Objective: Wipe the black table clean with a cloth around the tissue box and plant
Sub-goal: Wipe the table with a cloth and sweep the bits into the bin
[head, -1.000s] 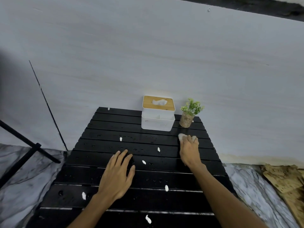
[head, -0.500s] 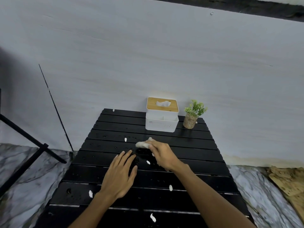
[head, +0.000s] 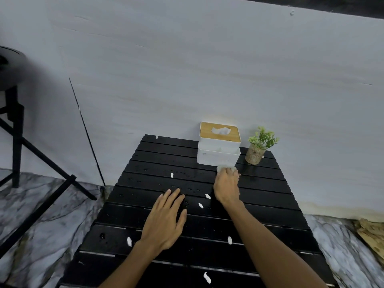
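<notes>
Cloth (head: 226,168) — crumpled, on slatted table (head: 166,154)

The bench (head: 158,163) is black, slat-striped, dotted with white blobs (head: 171,175). The tissue box (head: 218,157) is white under a pale wood-grain lid (head: 207,132). The plant (head: 262,139) is green, its pot (head: 254,156) speckled tan. The cloth (head: 225,168) is off-white. The floor (head: 52,215) is grey marble, dark-veined.

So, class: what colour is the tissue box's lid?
Light wood-brown, on the tissue box; the head view shows it.
</notes>
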Motion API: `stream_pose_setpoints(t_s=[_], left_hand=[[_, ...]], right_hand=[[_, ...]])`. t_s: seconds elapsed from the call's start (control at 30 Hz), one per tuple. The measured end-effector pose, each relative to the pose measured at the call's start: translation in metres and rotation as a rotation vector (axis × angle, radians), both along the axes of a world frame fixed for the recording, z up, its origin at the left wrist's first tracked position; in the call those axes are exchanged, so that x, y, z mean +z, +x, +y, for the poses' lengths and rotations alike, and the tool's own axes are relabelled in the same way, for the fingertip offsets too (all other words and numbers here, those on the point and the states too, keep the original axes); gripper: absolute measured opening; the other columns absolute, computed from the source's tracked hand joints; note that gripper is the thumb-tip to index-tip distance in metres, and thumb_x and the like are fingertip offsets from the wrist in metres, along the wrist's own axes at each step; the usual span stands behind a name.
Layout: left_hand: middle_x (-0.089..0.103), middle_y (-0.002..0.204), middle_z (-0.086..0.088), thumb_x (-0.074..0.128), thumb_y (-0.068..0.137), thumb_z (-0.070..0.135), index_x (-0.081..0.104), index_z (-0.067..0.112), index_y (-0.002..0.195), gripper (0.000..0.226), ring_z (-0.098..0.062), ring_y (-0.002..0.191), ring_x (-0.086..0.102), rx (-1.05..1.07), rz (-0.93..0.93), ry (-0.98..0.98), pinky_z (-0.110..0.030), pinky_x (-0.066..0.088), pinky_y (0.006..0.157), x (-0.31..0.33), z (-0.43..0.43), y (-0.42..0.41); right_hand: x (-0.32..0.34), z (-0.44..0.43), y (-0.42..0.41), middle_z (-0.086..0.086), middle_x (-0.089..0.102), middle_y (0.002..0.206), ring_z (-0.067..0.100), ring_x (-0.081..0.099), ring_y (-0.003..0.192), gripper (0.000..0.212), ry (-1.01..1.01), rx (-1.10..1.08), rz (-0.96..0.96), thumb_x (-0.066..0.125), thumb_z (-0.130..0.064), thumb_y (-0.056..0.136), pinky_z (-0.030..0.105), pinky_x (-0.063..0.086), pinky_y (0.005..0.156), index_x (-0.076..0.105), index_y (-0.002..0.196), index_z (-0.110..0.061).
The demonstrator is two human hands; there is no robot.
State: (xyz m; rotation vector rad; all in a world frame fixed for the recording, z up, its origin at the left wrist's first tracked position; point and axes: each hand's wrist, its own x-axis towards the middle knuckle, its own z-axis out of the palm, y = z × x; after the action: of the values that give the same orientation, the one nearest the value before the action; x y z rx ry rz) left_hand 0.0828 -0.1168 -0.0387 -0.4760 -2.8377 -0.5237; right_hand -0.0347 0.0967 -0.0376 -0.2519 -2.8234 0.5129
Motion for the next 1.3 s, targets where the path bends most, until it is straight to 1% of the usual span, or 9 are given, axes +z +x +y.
stream_pose_setpoints(t_s=[0.1,0.33,0.5,0.67,0.77,0.87,1.1,1.2,1.3], left_hand=[[0.025,0.158,0.006,0.021,0.1,0.05,0.036,0.023,0.147,0.056,-0.012,0.147,0.012,0.006,0.007,-0.003,-0.029,0.0,0.118,-0.001,-0.001,-0.002],[0.026,0.157,0.002,0.022,0.099,0.049,0.034,0.018,0.147,0.058,-0.013,0.147,0.014,0.028,0.002,0.009,-0.031,0.006,0.121,-0.001,0.0,-0.001],[0.032,0.155,-0.002,0.022,0.096,0.045,0.038,0.012,0.145,0.061,-0.014,0.145,0.021,0.09,-0.008,0.052,-0.03,0.01,0.12,-0.001,0.0,0.001],[0.031,0.156,-0.003,0.017,0.093,0.044,0.037,0.011,0.145,0.065,-0.015,0.146,0.019,0.087,-0.019,0.059,-0.03,0.009,0.119,0.0,-0.001,0.0],[0.03,0.156,-0.003,0.016,0.093,0.045,0.037,0.01,0.145,0.066,-0.015,0.146,0.019,0.087,-0.013,0.044,-0.028,0.006,0.119,0.0,-0.001,0.0],[0.028,0.157,-0.002,0.014,0.093,0.045,0.035,0.012,0.147,0.067,-0.014,0.147,0.016,0.084,-0.026,0.039,-0.027,0.004,0.118,0.0,-0.001,0.0],[0.028,0.157,0.001,0.017,0.096,0.044,0.034,0.014,0.148,0.062,-0.013,0.147,0.015,0.083,-0.028,-0.013,-0.029,-0.001,0.117,-0.001,-0.007,0.0],[0.023,0.158,0.002,0.013,0.095,0.045,0.031,0.015,0.149,0.065,-0.012,0.147,0.01,0.097,-0.044,-0.001,-0.026,-0.004,0.118,0.0,-0.011,0.003],[0.019,0.16,0.0,0.006,0.091,0.045,0.027,0.013,0.15,0.071,-0.01,0.148,0.007,0.123,-0.049,0.046,-0.023,-0.005,0.118,0.001,-0.013,0.005]], right_hand=[[0.002,-0.023,-0.006,0.017,0.057,0.116,0.037,0.044,0.118,0.026,-0.023,0.16,-0.033,0.038,0.0,0.095,0.049,0.049,0.09,0.059,0.11,-0.001],[0.013,-0.019,0.001,0.011,0.051,0.148,0.029,0.043,0.141,0.038,-0.193,0.593,-0.159,0.042,-0.024,0.108,0.044,0.035,0.117,0.052,0.142,-0.01],[0.019,-0.006,0.04,0.0,0.051,0.152,0.013,0.037,0.147,0.039,-0.202,0.801,-0.17,0.046,-0.022,0.107,0.031,0.027,0.123,0.053,0.144,-0.012],[0.032,0.015,0.073,0.006,0.075,0.115,0.018,0.071,0.108,0.026,-0.518,0.667,-0.091,0.049,-0.026,0.107,0.028,0.056,0.093,0.068,0.123,-0.032],[0.041,0.022,0.054,0.007,0.076,0.098,0.01,0.07,0.081,0.023,-0.515,0.396,0.063,0.048,-0.023,0.107,0.012,0.05,0.072,0.069,0.116,-0.026],[0.033,0.014,0.031,0.0,0.071,0.099,0.014,0.063,0.072,0.028,-0.494,0.313,0.035,0.043,-0.02,0.108,0.019,0.053,0.065,0.068,0.106,-0.031],[0.017,-0.035,0.009,0.007,0.058,0.126,0.029,0.057,0.117,0.029,-0.244,0.65,-0.107,0.04,-0.024,0.108,0.049,0.047,0.1,0.058,0.13,-0.016],[0.016,-0.032,0.019,0.005,0.051,0.151,0.02,0.037,0.147,0.038,-0.205,0.797,-0.151,0.044,-0.025,0.108,0.041,0.032,0.12,0.053,0.143,-0.015],[0.017,-0.019,0.041,-0.002,0.049,0.154,0.011,0.034,0.148,0.04,-0.174,0.905,-0.148,0.046,-0.026,0.107,0.034,0.029,0.123,0.052,0.145,-0.016]])
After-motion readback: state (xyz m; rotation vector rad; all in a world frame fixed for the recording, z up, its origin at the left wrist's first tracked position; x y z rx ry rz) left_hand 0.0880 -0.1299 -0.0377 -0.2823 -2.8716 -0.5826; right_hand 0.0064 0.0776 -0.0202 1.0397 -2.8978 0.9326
